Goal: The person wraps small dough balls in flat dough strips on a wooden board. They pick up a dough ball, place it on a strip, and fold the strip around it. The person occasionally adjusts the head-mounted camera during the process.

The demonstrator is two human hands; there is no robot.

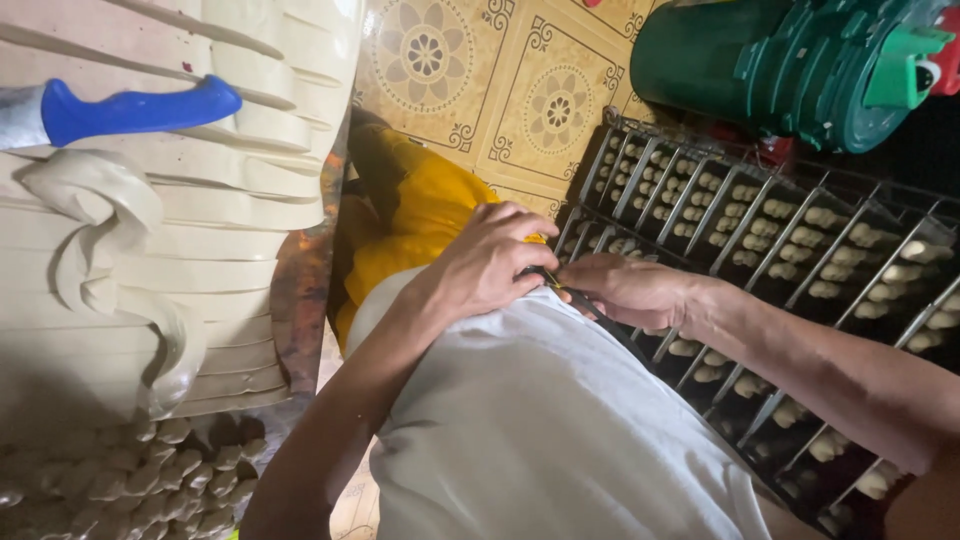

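Meeting at the waist, the left hand (490,262) and right hand (630,290) pinch together on a thin dark strip (556,284) running crosswise between them, equally near both.

the light is soft and a bit yellow. it falls brightest on my white shirt (560,420) and on the pale dough strips (200,230) at the left, which look almost washed out near the top. my left hand (490,265) and my right hand (630,292) are lit well and look sharp. the dark tray (800,200) on the right sits in dim shade, and its far right corner is nearly black. the blue knife handle (140,108) shines a little. the dough pieces (130,480) at the bottom left are blurry and dull. lines bend near the edges.
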